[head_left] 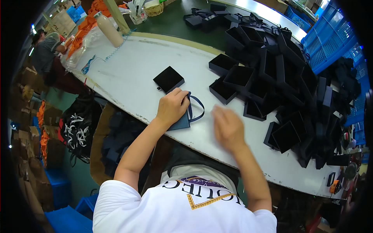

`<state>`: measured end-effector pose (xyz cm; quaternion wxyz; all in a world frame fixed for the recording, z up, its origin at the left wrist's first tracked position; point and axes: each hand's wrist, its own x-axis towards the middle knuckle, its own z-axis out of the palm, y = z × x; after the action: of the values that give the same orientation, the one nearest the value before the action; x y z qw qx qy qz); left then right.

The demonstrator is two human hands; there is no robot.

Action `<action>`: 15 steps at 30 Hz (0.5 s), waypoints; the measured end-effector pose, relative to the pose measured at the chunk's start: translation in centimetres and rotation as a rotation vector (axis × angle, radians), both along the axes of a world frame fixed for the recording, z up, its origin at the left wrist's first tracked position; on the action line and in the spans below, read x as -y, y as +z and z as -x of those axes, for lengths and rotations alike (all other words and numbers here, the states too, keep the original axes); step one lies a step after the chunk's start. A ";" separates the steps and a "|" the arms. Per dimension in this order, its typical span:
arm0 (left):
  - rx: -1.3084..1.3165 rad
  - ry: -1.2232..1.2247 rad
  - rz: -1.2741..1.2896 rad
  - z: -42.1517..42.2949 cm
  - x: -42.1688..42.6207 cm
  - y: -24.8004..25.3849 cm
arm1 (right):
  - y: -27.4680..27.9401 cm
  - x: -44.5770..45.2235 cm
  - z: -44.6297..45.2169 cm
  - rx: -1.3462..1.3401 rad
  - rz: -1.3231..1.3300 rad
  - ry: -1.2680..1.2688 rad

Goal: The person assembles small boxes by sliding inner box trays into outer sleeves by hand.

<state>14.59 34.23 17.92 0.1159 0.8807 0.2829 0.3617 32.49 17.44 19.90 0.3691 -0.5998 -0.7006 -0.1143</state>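
Note:
My left hand [171,106] is closed over the upper part of a small dark blue flat piece [180,123], perhaps a box sleeve or little bag, near the table's front edge. A dark blue ribbon loop [201,108] sticks out to its right. Just beyond my left fingers lies a dark open box tray [169,79] with a black inside and a small tab. My right hand [228,126] hovers to the right of the ribbon, apart from it. Motion blur smears its fingers, so what they do is unclear.
A large heap of dark box trays [268,73] covers the table's right side. A bottle [108,29] and blue snips [88,65] are at the left. Blue crates [330,37] stand at the right. Another person [46,58] works at far left.

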 end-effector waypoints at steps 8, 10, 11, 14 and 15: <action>-0.074 0.014 0.068 -0.7 0.6 1.8 | 3.5 -5.7 -7.1 0.444 0.114 -0.266; -0.100 -0.070 0.054 -0.5 0.3 2.2 | 3.8 -5.8 -7.2 0.439 0.102 -0.242; -0.115 -0.109 0.051 -0.2 0.2 2.3 | 4.1 -5.4 -6.8 0.403 0.093 -0.225; -0.294 -0.134 0.266 0.4 -0.1 2.4 | 5.7 -2.7 -4.4 0.289 0.064 -0.179; -0.343 -0.139 0.265 0.3 -0.1 2.6 | 6.2 -1.3 -3.3 0.246 0.054 -0.161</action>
<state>14.28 34.34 20.53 0.2055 0.9238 0.2821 0.1574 35.82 18.72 26.09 0.2536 -0.6454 -0.6930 -0.1972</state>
